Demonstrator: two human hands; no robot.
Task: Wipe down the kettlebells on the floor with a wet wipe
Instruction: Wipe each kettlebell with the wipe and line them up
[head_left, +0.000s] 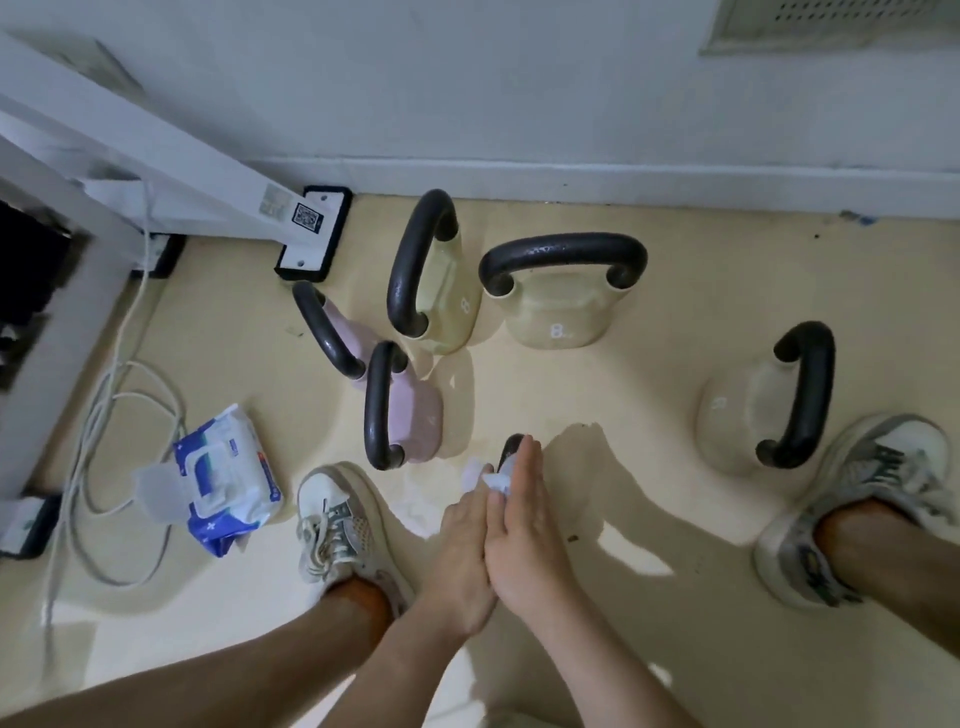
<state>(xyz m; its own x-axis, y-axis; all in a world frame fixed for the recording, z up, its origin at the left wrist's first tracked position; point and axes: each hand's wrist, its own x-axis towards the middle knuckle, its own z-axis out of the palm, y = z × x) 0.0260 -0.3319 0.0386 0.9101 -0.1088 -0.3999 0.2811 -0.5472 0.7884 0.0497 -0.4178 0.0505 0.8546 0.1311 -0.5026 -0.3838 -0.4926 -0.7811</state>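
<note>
a: both hands meet low over the floor (649, 374), between the shoes, on a dark kettlebell handle (513, 446).
b: right hand (524, 519) is flat, fingers straight, pressing the wet wipe (496, 480) onto that handle.
a: and the left hand (462, 535)?
b: pressed against the right one, touching the wipe. its fingers are hidden, so i cannot tell its grip.
a: the rest?
b: left cream kettlebell (447, 291) and middle cream kettlebell (556, 317) sit by the wall, back pink kettlebell (343, 332) and front pink kettlebell (415, 415) just left, right cream kettlebell (737, 415) by the right shoe (857, 499). wipes pack (228, 478), lid open, lies beside the left shoe (337, 519).
</note>
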